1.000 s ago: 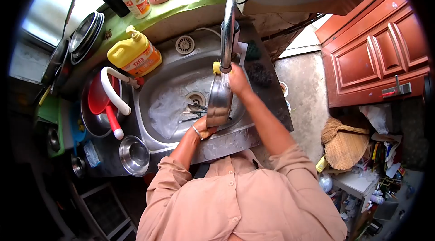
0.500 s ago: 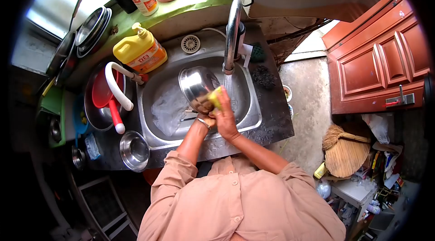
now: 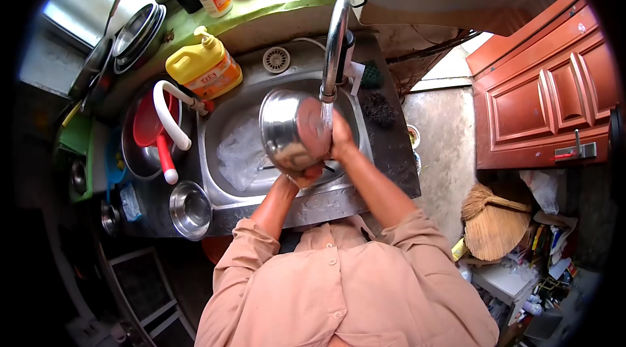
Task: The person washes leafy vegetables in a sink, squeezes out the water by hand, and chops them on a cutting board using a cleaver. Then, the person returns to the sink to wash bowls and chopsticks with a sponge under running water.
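Observation:
A shiny steel bowl [image 3: 287,132] is tilted on its side over the sink [image 3: 228,200], its outer wall under the water running from the faucet [image 3: 335,40]. My left hand [image 3: 306,176] grips the bowl's lower edge. At the bowl's right side is my right hand [image 3: 340,135], its fingers partly hidden behind the bowl and the water; what they hold cannot be made out. A crumpled clear plastic bag [image 3: 240,154] lies in the basin, with thin dark sticks partly visible beneath the bowl.
Left of the sink are a yellow detergent jug [image 3: 205,66], a red dipper [image 3: 167,161] in a large bowl and a small steel bowl [image 3: 190,210]. A dark scrubber [image 3: 378,109] sits on the right counter. A red door [image 3: 541,99] stands at right.
The bowl has turned and moved right under the running water. My right hand has shifted up from the bowl's lower side to its right side; the yellow sponge it held is now out of sight.

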The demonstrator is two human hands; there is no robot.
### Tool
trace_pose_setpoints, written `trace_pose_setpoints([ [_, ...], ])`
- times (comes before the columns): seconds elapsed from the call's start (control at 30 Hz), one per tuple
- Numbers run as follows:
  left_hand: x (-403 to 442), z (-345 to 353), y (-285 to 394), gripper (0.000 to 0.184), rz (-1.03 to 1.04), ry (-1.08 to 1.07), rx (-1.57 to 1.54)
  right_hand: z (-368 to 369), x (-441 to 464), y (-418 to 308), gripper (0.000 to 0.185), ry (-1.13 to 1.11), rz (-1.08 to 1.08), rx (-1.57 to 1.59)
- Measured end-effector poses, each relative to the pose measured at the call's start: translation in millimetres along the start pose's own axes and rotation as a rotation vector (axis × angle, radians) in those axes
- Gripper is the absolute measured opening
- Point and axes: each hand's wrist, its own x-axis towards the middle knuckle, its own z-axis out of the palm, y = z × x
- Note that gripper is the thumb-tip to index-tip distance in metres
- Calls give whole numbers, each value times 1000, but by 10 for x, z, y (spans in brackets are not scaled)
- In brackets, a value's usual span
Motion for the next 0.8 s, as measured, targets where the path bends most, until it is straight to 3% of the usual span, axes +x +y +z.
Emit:
trace_pose_setpoints([
  [0.1, 323, -395, -17, 20, 147, 435, 167, -5, -425, 386, 36, 97, -18, 28],
  [0.13, 210, -174, 61, 20, 182, 488, 459, -46, -485, 396, 36, 94, -13, 22],
  [0.2, 517, -687, 48, 18, 704, 701, 866, -137, -582, 365, 32, 172, -38, 4],
  [0.23, 530, -769, 130, 19, 753, 748, 957, 65, -782, 203, 29, 196, -169, 26],
  [0.3, 458, -745, 288, 20, 888, 867, 1147, 79, -963, -144, 30, 66, -131, -108],
  [0.37, 317, -409, 376, 22, 921, 895, 1183, 28, -994, -244, 31, 37, -88, -195],
  [0.43, 334, -329, 409, 23, 945, 883, 1193, 16, -980, -303, 35, 113, -166, -727],
  [0.5, 316, -254, 411, 24, 987, 704, 1210, -83, -902, -281, 35, 159, -52, -679],
  [0.53, 388, -343, 341, 24, 988, 703, 1207, -113, -864, -260, 35, 200, 60, -622],
  [0.6, 569, -533, 66, 24, 759, 562, 751, -74, -808, -86, 42, 214, 43, -595],
  [0.67, 570, -402, -285, 26, 375, 466, 245, 39, -794, 126, 50, 318, -440, -628],
  [0.73, 622, -388, -510, 28, 211, 291, -71, -46, -831, 89, 53, 280, -426, -742],
  [0.8, 593, -359, -457, 30, 107, 264, -128, -55, -1005, -130, 56, 198, -340, -1011],
])
